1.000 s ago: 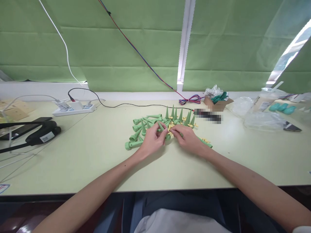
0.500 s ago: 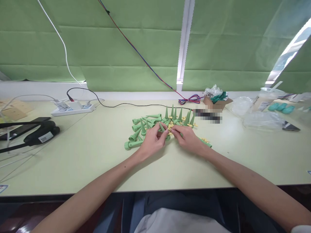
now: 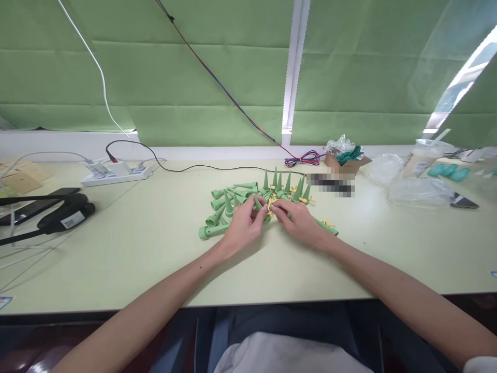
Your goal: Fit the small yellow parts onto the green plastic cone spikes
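Note:
A heap of green plastic cones [image 3: 233, 199] lies in the middle of the pale green table [image 3: 147, 248], some upright, some lying flat, with small yellow pieces [image 3: 274, 199] scattered among them. My left hand [image 3: 244, 225] is closed around a green cone [image 3: 257, 202] at the heap's near edge. My right hand [image 3: 300, 221] meets it fingertip to fingertip, pinching something small at the cone's end; I cannot make out what. Another green cone [image 3: 328, 229] lies just right of my right wrist.
A white power strip [image 3: 116, 173] with cables sits at the back left. A black device [image 3: 64, 216] lies at the far left. A small cardboard box [image 3: 347, 161] with green parts, clear plastic bags [image 3: 417, 190] and a bottle stand at the back right.

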`<state>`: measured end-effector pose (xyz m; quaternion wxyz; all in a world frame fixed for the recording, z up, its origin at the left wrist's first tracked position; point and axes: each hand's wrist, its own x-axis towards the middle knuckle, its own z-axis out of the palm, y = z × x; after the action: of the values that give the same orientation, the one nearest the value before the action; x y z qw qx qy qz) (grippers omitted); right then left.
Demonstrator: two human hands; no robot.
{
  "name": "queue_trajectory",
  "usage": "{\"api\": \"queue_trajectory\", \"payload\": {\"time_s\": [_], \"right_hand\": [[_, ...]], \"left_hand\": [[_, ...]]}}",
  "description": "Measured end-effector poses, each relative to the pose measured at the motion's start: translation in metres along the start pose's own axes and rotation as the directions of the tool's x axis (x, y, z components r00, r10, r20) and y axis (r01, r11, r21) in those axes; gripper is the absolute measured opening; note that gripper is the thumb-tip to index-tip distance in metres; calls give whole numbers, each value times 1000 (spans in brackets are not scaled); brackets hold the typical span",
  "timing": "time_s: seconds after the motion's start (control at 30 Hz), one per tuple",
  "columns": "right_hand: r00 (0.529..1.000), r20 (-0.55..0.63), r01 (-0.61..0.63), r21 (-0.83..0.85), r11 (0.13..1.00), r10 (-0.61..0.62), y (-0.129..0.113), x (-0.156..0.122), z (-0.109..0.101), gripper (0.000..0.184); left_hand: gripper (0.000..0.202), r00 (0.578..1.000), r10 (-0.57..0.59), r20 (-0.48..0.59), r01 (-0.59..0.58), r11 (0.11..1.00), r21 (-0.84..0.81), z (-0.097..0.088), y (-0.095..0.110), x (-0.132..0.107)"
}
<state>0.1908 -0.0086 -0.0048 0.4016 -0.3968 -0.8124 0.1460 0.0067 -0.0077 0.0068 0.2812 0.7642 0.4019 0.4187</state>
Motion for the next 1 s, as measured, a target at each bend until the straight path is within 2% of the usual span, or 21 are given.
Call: {"api": "queue_trajectory", "payload": {"time_s": [0.13,0.33,0.6,0.77,1.0], "right_hand": [[1000,1,7,13,1000,-7,-4,0,0,20],[998,22,58,18,998,-58,-1,-2,2,18],[999,28,41,33,999,-42,5,-2,2,10],[998,52,35,20,999,-36,7,-2,2,13],[998,57,16,8,1000,-17,6,-2,1,16]], "left_hand": [[13,998,20,-66,-18,999,31,0,-2,1],[11,993,-20,-115,25,999,45,0,-3,3],[14,998,-15,-58,17,1000,25,0,-2,1],[16,1000,-29,-5,30,999,26,0,-1,0],[17,1000,-11,10,10,998,56,-1,0,-1]]}}
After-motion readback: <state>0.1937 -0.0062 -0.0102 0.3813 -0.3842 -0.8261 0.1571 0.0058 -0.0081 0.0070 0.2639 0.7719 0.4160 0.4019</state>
